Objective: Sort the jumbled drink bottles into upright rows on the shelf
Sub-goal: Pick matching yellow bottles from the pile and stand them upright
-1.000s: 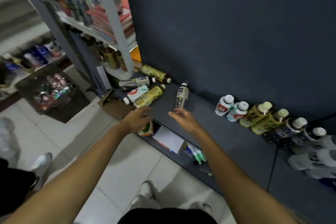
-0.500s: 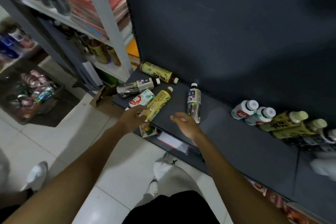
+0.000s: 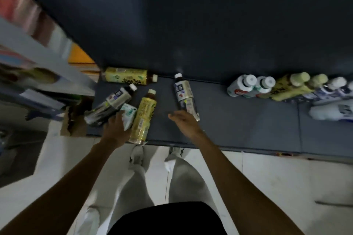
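1. At 9 o'clock on the shelf (image 3: pixel 238 129), the left hand (image 3: pixel 116 129) touches the white bottle (image 3: pixel 128 115); whether it grips, I cannot tell.
2. At 12 o'clock, the right hand (image 3: pixel 184 122) is spread near the dark lying bottle (image 3: pixel 185 99); smooth plastic, probably heavy, better taken at the middle.

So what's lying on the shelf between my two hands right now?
In the head view, a yellow-labelled tea bottle lies on its side between the left hand and right hand, then bare dark shelf.

Torn cardboard box (image 3: pixel 73 120) on white tile floor (image 3: pixel 286 177), neighbouring rack's upright (image 3: pixel 47 57) blurred.
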